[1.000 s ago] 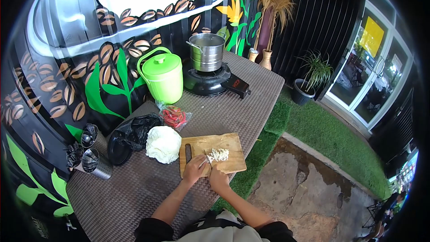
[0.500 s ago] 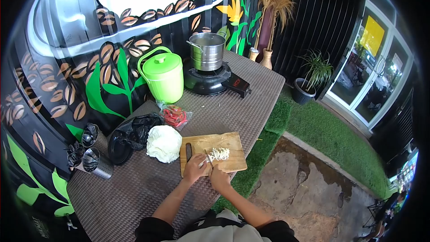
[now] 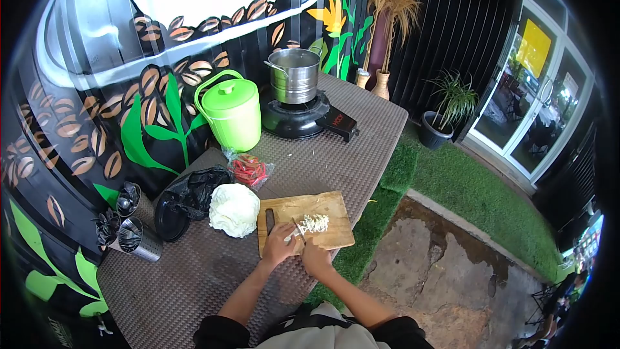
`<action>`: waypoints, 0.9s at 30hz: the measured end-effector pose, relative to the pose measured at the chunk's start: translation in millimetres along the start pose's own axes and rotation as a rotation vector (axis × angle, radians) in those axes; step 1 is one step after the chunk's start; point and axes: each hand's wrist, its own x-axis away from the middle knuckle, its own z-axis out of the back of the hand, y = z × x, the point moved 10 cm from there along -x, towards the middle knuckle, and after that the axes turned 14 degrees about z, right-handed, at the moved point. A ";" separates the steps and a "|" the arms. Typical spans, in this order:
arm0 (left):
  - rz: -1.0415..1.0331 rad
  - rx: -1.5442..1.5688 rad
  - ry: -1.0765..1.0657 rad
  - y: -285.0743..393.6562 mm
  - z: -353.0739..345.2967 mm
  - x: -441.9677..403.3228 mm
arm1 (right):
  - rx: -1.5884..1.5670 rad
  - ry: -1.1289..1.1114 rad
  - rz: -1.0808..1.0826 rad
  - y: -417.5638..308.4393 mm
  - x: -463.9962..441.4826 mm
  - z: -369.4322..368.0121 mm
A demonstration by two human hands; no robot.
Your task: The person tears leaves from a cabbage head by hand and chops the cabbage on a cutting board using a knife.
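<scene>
A wooden cutting board (image 3: 339, 203) lies near the table's front edge, with a pile of finely chopped white vegetable (image 3: 314, 223) on it. My right hand (image 3: 316, 260) is closed round the handle of a knife (image 3: 298, 228), its blade pointing away beside the pile. Left of the blade, my left hand (image 3: 278, 247) rests on the board, fingers bent over a small white vegetable piece (image 3: 289, 236), mostly hidden. Beside the board's left edge sits a pale, round cabbage (image 3: 234, 211).
Behind the cabbage are a black plastic bag (image 3: 203, 184) and a bag of red chillies (image 3: 248, 168). A green lidded bucket (image 3: 231, 113) and a steel pot (image 3: 294, 77) on a portable stove (image 3: 294, 119) stand farther back. Metal cutlery holders (image 3: 147, 247) are at left.
The camera view has shifted slightly, moving the table items a little leftward. The knife blade has tilted a little at the pile's left side; both hands remain in about the same place.
</scene>
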 end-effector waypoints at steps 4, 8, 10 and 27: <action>0.010 0.036 -0.013 -5.9 -0.3 -0.2 | 0.048 0.035 -0.012 0.1 -7.4 -10.7; 0.027 0.057 0.015 -9.4 0.8 -0.1 | 0.000 -0.023 0.057 11.4 -29.6 -3.4; 0.044 0.088 0.035 -14.7 2.1 -0.8 | -0.031 -0.045 0.075 12.2 -27.9 5.2; 0.078 0.102 -0.004 -21.9 -0.5 -0.7 | -0.071 -0.071 0.097 12.0 -26.3 6.1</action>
